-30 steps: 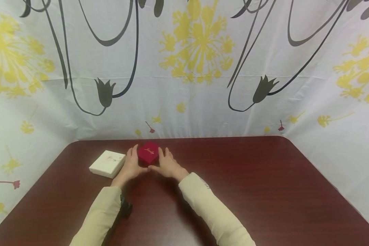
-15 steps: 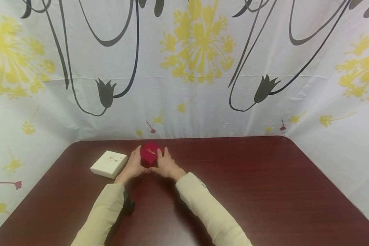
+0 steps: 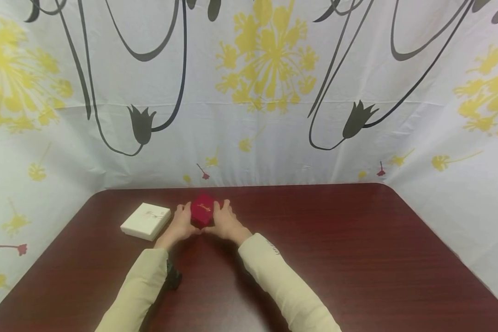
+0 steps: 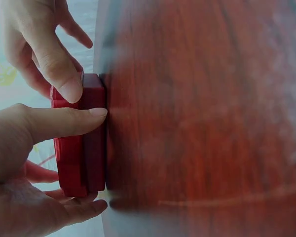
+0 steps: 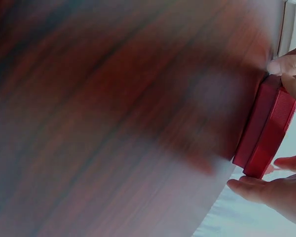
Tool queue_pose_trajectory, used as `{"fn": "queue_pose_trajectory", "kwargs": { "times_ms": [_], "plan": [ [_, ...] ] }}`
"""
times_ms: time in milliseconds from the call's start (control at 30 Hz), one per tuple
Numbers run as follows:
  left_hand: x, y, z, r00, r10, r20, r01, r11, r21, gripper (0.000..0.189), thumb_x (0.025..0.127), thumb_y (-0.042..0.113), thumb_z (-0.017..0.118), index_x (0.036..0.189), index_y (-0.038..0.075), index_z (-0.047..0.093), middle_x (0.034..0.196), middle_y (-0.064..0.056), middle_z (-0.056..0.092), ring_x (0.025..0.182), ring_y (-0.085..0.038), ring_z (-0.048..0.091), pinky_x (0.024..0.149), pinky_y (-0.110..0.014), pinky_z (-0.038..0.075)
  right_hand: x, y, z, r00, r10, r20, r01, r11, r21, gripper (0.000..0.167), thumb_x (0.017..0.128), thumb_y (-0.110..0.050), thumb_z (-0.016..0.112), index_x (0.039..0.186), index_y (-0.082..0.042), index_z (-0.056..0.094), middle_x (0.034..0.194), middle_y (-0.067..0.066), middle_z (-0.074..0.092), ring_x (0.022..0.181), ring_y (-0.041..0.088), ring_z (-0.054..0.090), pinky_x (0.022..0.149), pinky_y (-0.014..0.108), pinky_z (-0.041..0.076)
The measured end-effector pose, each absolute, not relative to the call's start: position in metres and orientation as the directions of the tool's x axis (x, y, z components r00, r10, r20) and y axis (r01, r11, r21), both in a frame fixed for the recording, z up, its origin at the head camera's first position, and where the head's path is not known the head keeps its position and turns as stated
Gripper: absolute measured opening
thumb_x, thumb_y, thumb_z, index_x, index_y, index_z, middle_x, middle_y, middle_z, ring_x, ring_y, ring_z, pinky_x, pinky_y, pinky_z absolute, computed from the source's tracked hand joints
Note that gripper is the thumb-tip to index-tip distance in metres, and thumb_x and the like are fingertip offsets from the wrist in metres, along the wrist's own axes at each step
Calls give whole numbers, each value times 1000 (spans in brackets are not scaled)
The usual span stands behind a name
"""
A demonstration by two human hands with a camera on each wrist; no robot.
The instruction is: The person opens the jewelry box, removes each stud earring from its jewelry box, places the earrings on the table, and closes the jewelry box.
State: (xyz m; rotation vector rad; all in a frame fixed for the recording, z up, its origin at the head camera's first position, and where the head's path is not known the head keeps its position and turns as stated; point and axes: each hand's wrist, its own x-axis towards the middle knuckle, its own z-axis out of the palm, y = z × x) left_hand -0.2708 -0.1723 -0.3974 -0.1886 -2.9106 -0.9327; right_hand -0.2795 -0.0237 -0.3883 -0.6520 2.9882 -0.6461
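A red many-sided gift box [image 3: 202, 210] with gold script on its lid sits near the table's far edge. My left hand [image 3: 179, 226] holds its left side. On the right side my right hand [image 3: 229, 222] grips it, and both thumbs meet near the front. In the left wrist view, the left thumb [image 4: 69, 121] lies across the lid rim and the darker base [image 4: 94, 153], while the right thumb [image 4: 70, 92] presses the lid rim. The base stands on the table. Right fingertips [image 5: 246, 188] touch the box's end in the right wrist view.
A flat white box [image 3: 146, 221] with a printed design lies just left of my left hand. The dark red-brown table [image 3: 336, 249] extends to the right and toward me. Behind it hangs a patterned white curtain [image 3: 249, 152].
The red box has turned a little between my hands, so its gold script lies at another angle. It sits slightly nearer to me. The white box has stayed in place.
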Motion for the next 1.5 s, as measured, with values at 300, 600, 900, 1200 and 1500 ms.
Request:
{"fn": "queue_pose_trajectory", "kwargs": {
  "times_ms": [300,600,900,1200,1500],
  "plan": [
    [-265,-167,-396,-987,117,108,159,797,582,73,62,2,76,122,-11,38,108,-29,37,102,-41,39,87,-53,37,-279,-13,-389,-888,-453,75,-452,834,-317,82,69,-44,71,129,0,36,106,14,40,94,26,41,77,37,47],
    [-261,-162,-393,-981,160,107,192,807,558,74,62,5,77,121,-15,37,109,-28,42,103,-40,43,92,-49,35,-272,0,-385,-880,-475,16,-456,835,-308,81,71,-40,71,131,0,35,109,14,40,95,24,42,77,35,47],
    [-257,-152,-392,-966,235,103,252,793,555,75,62,5,78,122,-12,37,109,-24,47,102,-36,44,92,-48,36,-264,18,-381,-860,-510,-4,-481,814,-325,78,70,-37,72,130,-2,35,115,14,38,98,24,45,79,35,48],
    [-249,-141,-390,-956,276,94,281,787,549,80,60,3,78,126,-10,35,111,-24,48,105,-37,46,92,-48,36,-256,36,-377,-829,-558,13,-530,780,-332,83,70,-36,72,133,1,32,118,19,38,97,26,49,82,36,46],
    [-242,-128,-389,-939,337,63,317,781,538,84,59,4,79,128,-8,33,109,-24,48,102,-35,47,89,-48,38,-248,56,-376,-806,-592,-2,-557,759,-336,84,69,-36,73,133,2,34,119,18,38,95,24,51,85,36,45]
  ]
}}
